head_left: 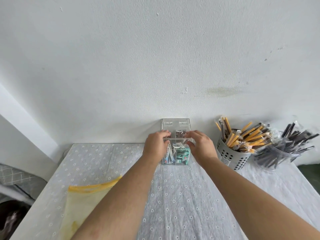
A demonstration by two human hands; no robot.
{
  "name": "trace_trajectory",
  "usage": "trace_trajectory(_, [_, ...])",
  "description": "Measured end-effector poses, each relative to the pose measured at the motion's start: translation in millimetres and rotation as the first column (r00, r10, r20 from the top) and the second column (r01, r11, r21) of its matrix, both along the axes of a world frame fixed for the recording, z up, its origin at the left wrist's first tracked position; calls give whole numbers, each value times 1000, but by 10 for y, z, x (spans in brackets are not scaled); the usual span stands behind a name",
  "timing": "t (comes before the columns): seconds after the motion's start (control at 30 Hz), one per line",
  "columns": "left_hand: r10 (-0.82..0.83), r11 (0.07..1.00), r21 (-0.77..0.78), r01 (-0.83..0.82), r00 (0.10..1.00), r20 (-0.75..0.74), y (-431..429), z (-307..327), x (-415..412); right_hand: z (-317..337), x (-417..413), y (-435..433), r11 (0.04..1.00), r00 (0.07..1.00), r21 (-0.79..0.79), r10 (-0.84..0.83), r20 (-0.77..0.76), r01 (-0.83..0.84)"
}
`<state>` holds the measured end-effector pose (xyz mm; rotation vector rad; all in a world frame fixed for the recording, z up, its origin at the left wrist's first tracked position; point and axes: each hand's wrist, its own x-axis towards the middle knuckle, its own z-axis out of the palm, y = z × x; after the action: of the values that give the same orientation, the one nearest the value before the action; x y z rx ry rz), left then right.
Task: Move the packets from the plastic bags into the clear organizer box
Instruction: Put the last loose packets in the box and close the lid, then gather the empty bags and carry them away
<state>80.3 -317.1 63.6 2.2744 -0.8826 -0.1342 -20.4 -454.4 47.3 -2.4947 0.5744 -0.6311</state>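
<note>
1. The box [177, 146], clear and split into compartments, is being kept at the far edge of the table [181, 196], against the white wall [155, 58].
2. Its lid [176, 123] is being held raised, leaning back toward the wall, hinges up.
3. The box is being flanked by both hands, arms stretched out over the flowered cloth.
4. The left hand [155, 146] is being laid on the box's left side, fingers loosely curled over the top rim and pressed close together; nothing is seen pinched in it.
5. The right hand [201, 146] is being laid on the box's right side, fingers slightly spread and bent over the rim, thumb toward the front wall; whether anything is pinched cannot be told.
6. Packets are being held in the box: blue and white packets [168, 157] in the near left compartment, teal packets [183, 155] in the near right one, brown packets [180, 133] in a far one.
7. A bag [81, 196], clear with a yellow zip strip, is being left flat at the near left of the table, partly under the left forearm.
8. A perforated metal holder [232, 157] of wrapped yellow sticks and a clear tub [277, 155] of dark sticks are being kept to the right of the box.
</note>
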Motion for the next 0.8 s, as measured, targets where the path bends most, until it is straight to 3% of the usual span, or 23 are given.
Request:
trace_trajectory(0.1, [-114,984,119,131,984,-140,174,197,57,236,13,-2,998,977,-53,8,-213,-20])
trace_trajectory(0.17, [-90,988,112,106,986,-141,411,254,81,379,13,48,990,955,-127,14,-296,-54])
trace_trajectory(0.23, [-8,997,75,16,993,-115,753,237,58,421,4,228,985,975,-145,58,-212,-90])
trace_trajectory(0.33, [138,988,89,-130,986,-89,1348,87,9,370,-7,741,985,978,5,169,-120,-170])
trace_trajectory(0.4, [274,958,108,-265,959,-75,1805,-67,-21,271,5,1170,960,940,135,271,-208,-247])
trace_trajectory(0.5, [448,877,213,-430,893,-42,2461,-319,-111,-3,45,1757,916,841,155,401,-364,-370])
trace_trajectory(0.57, [522,819,307,-484,851,-51,2847,-488,-149,-206,73,2074,917,786,164,396,-474,-363])
trace_trajectory(0.67, [547,787,434,-439,821,-162,3247,-739,-171,-458,101,2390,944,711,92,301,-636,-317])
trace_trajectory(0.8, [514,837,394,-379,790,-333,3430,-1020,-198,-716,176,2551,985,698,74,162,-698,-156])
